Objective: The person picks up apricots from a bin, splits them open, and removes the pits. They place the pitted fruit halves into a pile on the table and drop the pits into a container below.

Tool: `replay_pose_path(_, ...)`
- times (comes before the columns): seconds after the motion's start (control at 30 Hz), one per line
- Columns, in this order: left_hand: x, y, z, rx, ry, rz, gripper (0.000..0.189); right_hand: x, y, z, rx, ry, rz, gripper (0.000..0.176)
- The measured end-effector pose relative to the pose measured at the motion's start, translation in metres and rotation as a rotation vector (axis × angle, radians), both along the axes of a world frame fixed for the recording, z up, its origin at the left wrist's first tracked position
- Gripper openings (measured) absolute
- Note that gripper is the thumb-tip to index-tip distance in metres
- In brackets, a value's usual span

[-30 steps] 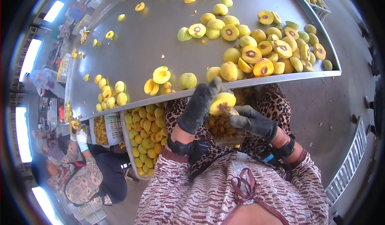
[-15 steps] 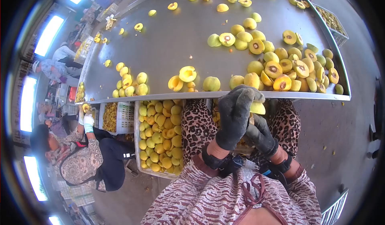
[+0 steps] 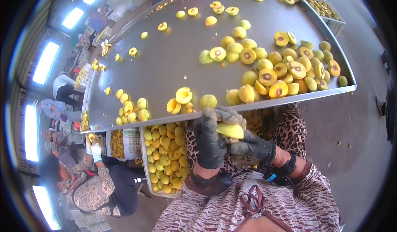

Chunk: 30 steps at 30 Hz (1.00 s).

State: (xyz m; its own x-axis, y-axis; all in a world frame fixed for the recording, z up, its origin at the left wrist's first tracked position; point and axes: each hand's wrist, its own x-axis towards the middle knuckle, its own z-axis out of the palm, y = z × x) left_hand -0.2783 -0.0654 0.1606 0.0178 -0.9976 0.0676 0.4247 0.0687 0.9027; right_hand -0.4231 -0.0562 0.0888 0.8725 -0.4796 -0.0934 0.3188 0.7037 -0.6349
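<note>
A pale yellow peach half (image 3: 230, 130) is in the fingers of my left hand (image 3: 210, 135), which wears a dark, worn glove and is closed around it just below the table's front edge. My right hand (image 3: 254, 146), gloved the same way, presses up to the fruit from below with its fingers curled. Whatever lies inside the right fingers is hidden. Nearest on the table are a whole peach (image 3: 208, 101) and two hollowed peach halves (image 3: 183, 95).
On the metal table (image 3: 165, 66) a heap of cut peaches (image 3: 289, 72) lies at the right, with scattered ones further off. A crate of peaches (image 3: 165, 159) stands below the edge, left of my legs. A co-worker (image 3: 99, 186) sits at the left; another crate (image 3: 326, 10) is at far right.
Both hands have moved left and slightly down with the peach half, and more of its yellow surface shows. The view has tilted, so the table edge now slopes.
</note>
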Motion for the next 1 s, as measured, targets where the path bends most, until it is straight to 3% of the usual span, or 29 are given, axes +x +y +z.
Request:
replay_pose_path(0.03, 0.003, -0.002, -0.005, 0.07, 0.115, -0.039, 0.057, 0.004, 0.001, 0.015, -0.025, -0.08, -0.074, 0.05)
replay_pose_path(0.13, 0.028, -0.01, -0.014, 0.145, 0.44, -0.107, 0.054, 0.003, -0.007, 0.019, -0.534, 0.155, -0.025, 0.043)
replay_pose_path(0.17, 0.041, -0.016, -0.012, 0.102, 0.319, -0.022, 0.053, 0.003, -0.005, 0.019, -0.583, 0.154, -0.11, 0.031)
replay_pose_path(0.2, 0.056, -0.022, -0.01, 0.059, 0.2, 0.064, 0.053, 0.002, -0.004, 0.013, -0.597, 0.161, -0.111, 0.031)
replay_pose_path(0.27, 0.102, -0.046, -0.038, 0.008, -0.239, 0.318, 0.043, -0.001, -0.002, -0.014, -0.726, 0.49, -0.204, 0.023)
replay_pose_path(0.3, 0.127, -0.06, -0.057, 0.0, -0.239, 0.314, 0.043, -0.003, 0.001, -0.031, -0.731, 0.491, -0.211, 0.023)
replay_pose_path(0.37, 0.157, -0.089, -0.089, -0.454, -1.727, 0.144, 0.029, -0.013, 0.004, -0.06, -1.124, 0.968, -0.252, 0.027)
replay_pose_path(0.4, 0.15, -0.088, -0.099, -0.356, -1.55, 0.072, 0.022, -0.018, 0.006, -0.063, -1.126, 0.977, -0.253, 0.027)
replay_pose_path(0.47, 0.146, -0.104, -0.081, -0.381, -1.619, -0.216, 0.025, -0.026, 0.004, -0.066, -0.988, 0.959, -0.258, 0.033)
replay_pose_path(0.5, 0.136, -0.113, -0.07, -0.389, -1.607, -0.216, 0.025, -0.029, 0.004, -0.066, -0.99, 0.973, -0.258, 0.033)
replay_pose_path(0.57, 0.103, -0.152, -0.032, -0.106, -1.691, -0.303, 0.029, -0.036, -0.004, -0.061, -0.855, 0.833, -0.342, 0.035)
replay_pose_path(0.6, 0.093, -0.174, -0.041, -0.165, -1.575, -0.167, 0.034, -0.038, -0.006, -0.063, -0.861, 0.846, -0.348, 0.035)
replay_pose_path(0.63, 0.085, -0.201, -0.056, -0.224, -1.449, -0.034, 0.039, -0.041, -0.01, -0.064, -0.402, 0.571, -0.271, 0.034)
replay_pose_path(0.67, 0.079, -0.231, -0.07, -0.242, -1.429, -0.041, 0.039, -0.047, -0.011, -0.064, 0.052, 0.286, -0.196, 0.034)
replay_pose_path(0.7, 0.071, -0.261, -0.085, -0.285, -1.549, 0.082, 0.04, -0.048, -0.01, -0.07, 0.05, 0.309, -0.22, 0.034)
replay_pose_path(0.73, 0.058, -0.279, -0.096, -0.321, -1.66, 0.204, 0.041, -0.043, -0.009, -0.082, -0.137, 0.483, -0.276, 0.035)
replay_pose_path(0.77, 0.045, -0.284, -0.097, -0.33, -1.637, 0.186, 0.041, -0.036, -0.007, -0.094, -0.321, 0.653, -0.32, 0.036)
replay_pose_path(0.8, 0.036, -0.288, -0.094, -0.16, -1.718, 0.05, 0.044, -0.035, -0.006, -0.1, -0.507, 0.813, -0.355, 0.038)
replay_pose_path(0.83, 0.029, -0.291, -0.091, 0.009, -1.797, -0.083, 0.048, -0.041, -0.003, -0.075, -1.262, 1.161, -0.122, 0.028)
replay_pose_path(0.87, 0.025, -0.288, -0.096, -0.009, -1.797, -0.091, 0.048, -0.038, -0.004, -0.08, -1.256, 1.172, -0.137, 0.028)
replay_pose_path(0.93, 0.024, -0.265, -0.112, -0.56, -1.8, -0.088, 0.048, -0.026, -0.001, -0.091, -0.831, 0.84, -0.53, 0.031)
replay_pose_path(0.97, 0.024, -0.254, -0.111, -0.559, -1.801, -0.093, 0.048, -0.022, -0.001, -0.081, -0.826, 0.84, -0.531, 0.031)
replay_pose_path(1.0, 0.028, -0.245, -0.108, -0.489, -1.6, -0.118, 0.045, -0.02, -0.006, -0.067, -0.817, 0.824, -0.616, 0.03)
